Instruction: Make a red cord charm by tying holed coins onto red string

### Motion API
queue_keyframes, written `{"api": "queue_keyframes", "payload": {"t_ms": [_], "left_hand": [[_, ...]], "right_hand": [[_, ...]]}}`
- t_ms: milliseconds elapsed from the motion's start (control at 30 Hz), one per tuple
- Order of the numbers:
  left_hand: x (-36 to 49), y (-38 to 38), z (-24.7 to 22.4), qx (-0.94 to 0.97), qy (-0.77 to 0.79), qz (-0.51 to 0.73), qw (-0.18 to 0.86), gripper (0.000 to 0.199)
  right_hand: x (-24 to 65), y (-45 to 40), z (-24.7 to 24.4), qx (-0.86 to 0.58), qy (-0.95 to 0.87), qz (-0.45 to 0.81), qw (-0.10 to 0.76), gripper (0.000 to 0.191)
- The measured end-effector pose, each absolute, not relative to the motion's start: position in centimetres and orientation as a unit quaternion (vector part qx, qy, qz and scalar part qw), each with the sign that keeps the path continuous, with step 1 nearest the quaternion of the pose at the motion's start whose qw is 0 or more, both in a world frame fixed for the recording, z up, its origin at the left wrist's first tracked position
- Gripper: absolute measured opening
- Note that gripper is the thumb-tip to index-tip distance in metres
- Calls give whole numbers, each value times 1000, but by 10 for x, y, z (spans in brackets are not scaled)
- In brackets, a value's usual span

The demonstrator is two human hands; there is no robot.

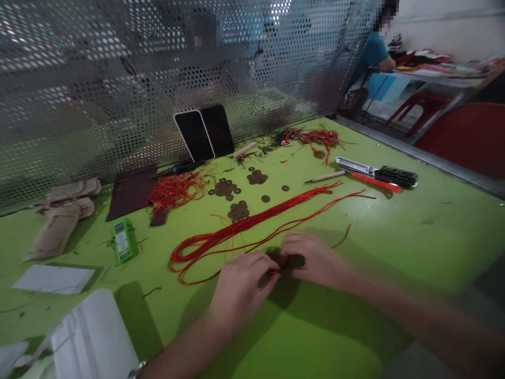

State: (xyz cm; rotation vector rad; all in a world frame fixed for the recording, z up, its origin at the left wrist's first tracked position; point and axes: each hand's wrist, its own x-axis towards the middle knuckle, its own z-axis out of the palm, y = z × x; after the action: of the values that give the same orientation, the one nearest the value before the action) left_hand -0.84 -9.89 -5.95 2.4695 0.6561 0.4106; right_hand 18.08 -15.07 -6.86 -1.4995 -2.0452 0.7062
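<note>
My left hand [245,281] pinches a red cord near the front of the green table. Close against it, my right hand [311,260] is closed with its fingertips on the same cord, whose tail end [342,238] sticks out past the knuckles. The exact spot where the fingertips meet is dark and partly hidden. Just beyond both hands lies a long looped bundle of red cords [252,217]. Behind the bundle sit small piles of round coins with holes [239,211], [224,188], plus single coins [265,199] apart from the piles.
A tangle of red thread [175,190], a green box [123,240] and a white mask [94,337] lie leftward. Two phones [195,136] lean on the perforated metal screen [118,105]. A brush [398,176] and an orange-handled tool [374,182] lie right. A person sits beyond.
</note>
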Motion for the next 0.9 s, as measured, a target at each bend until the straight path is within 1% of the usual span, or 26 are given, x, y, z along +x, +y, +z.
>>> {"api": "queue_keyframes", "payload": {"t_ms": [133,233,300,433,667,833,900], "left_hand": [[-8,-98,-62,939,211,193,191,10],[-7,-97,-64,949,172,222,139,13],[-7,-97,-64,953,154,230,123,13],[-6,-97,-63,953,142,243,115,14],[-7,-97,-64,950,127,253,130,14],[-7,-97,-64,949,122,255,138,12],[-7,-97,-65,946,127,263,139,11]], "right_hand": [[181,-150,-65,-543,-758,272,239,5],[182,-151,-62,-527,-770,278,230,12],[183,-151,-61,-520,-769,285,238,15],[185,-153,-62,-525,-747,307,269,14],[186,-154,-59,-529,-735,322,275,14],[186,-153,-58,-535,-739,314,261,12],[187,-152,-60,-547,-741,298,250,9]]}}
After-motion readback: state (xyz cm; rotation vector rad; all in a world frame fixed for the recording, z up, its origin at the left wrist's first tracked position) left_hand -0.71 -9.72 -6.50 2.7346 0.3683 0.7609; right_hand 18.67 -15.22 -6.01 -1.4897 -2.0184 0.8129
